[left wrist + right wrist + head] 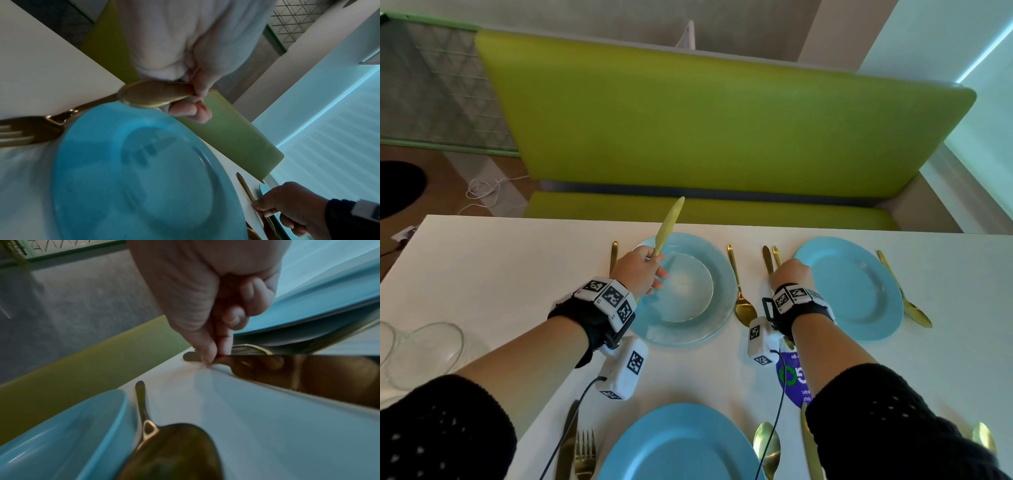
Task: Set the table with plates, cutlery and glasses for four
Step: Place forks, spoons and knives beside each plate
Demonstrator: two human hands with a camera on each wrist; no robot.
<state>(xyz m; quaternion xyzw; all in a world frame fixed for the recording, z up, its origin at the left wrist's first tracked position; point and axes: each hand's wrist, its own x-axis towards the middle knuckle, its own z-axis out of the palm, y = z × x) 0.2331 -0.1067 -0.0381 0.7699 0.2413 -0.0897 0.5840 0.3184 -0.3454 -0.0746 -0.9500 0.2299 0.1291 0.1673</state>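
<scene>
My left hand (650,265) grips a gold knife (669,222) by the handle and holds it above the far-left blue plate (709,329), blade pointing up and away. In the left wrist view the handle end (154,95) sticks out of the left hand (193,104) over that plate (133,170). My right hand (789,272) pinches a second gold knife (767,258) that lies on the table left of the far-right blue plate (849,287). Thumb and forefinger of the right hand (211,359) close on its handle, and the blade (308,374) runs toward the camera. A gold fork (777,255) lies beside it.
A gold fork (614,255) lies left of the far-left plate and a spoon (739,294) right of it. Another spoon (907,298) flanks the far-right plate. A near blue plate (678,445) has cutlery on both sides. Clear glassware (424,353) stands at the left edge. A green bench (722,113) is beyond the table.
</scene>
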